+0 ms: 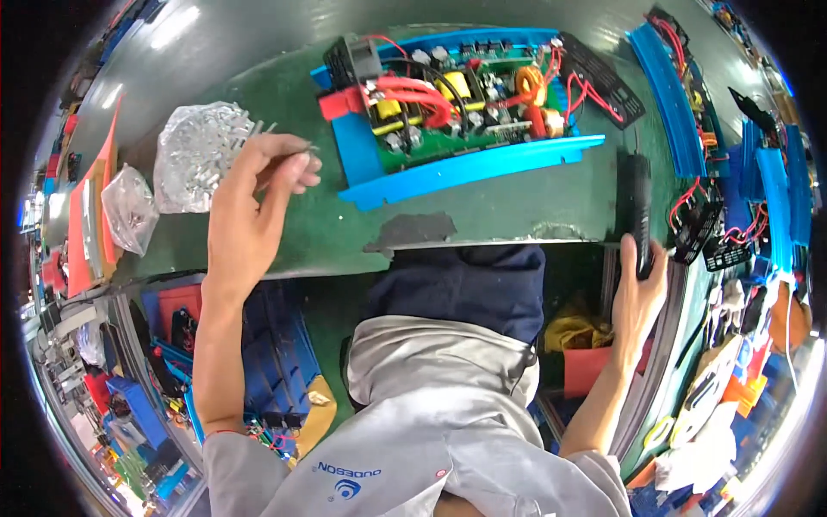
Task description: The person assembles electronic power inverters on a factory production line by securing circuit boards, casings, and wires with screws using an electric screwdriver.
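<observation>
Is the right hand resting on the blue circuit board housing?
No, the right hand grips a black power screwdriver at the bench edge, apart from the housing.

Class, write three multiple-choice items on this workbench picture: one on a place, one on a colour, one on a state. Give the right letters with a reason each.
1. Where does the clear bag of small metal parts lie?
A. left of the open unit
B. inside the unit
C. on the person's lap

2. What colour is the open unit's housing?
A. yellow
B. blue
C. white

3. What does the right hand do?
A. lies flat and empty
B. grips a black power screwdriver
C. holds a red wire

Key: 1 A, the bag sits beside the left hand, left of the circuit board; 2 B, blue rails frame the board; 3 B, the fingers wrap the black tool's lower end.
</observation>
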### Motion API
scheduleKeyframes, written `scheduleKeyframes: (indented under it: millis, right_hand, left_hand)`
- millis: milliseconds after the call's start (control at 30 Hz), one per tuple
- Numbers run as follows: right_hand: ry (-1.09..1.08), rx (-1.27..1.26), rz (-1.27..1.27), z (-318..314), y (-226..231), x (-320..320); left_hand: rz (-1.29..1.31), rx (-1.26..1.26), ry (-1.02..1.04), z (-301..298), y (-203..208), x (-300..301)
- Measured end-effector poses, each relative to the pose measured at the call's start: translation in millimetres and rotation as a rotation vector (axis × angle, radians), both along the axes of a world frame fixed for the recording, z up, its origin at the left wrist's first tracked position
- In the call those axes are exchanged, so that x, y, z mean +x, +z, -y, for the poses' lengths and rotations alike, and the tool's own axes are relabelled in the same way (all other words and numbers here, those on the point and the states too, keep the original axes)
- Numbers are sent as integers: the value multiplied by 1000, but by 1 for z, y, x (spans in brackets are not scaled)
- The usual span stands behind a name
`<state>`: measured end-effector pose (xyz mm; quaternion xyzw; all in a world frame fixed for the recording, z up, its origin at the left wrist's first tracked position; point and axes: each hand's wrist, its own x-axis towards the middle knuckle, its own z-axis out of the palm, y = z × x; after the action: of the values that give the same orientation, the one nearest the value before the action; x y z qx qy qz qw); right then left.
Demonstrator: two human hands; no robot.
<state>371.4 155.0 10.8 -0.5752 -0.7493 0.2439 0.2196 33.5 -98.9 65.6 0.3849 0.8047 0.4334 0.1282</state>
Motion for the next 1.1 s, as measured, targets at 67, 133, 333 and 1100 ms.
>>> scheduleKeyframes:
  millis: [67,133,333,1100]
  right_hand:
    - [-92,-437,-316,30,2,17]
    - [-49,-776,-671,58,-11,31]
    - [211,-979,-460,136,-20,7]
    - [521,-901,-512,155,-27,-39]
  left_hand:
    - [59,16,-45,-17,10,18]
    - [55,-31,-81,-27,8,20]
    - [58,-123,-90,-46,1,21]
    - [96,-312,-276,-55,-12,-14]
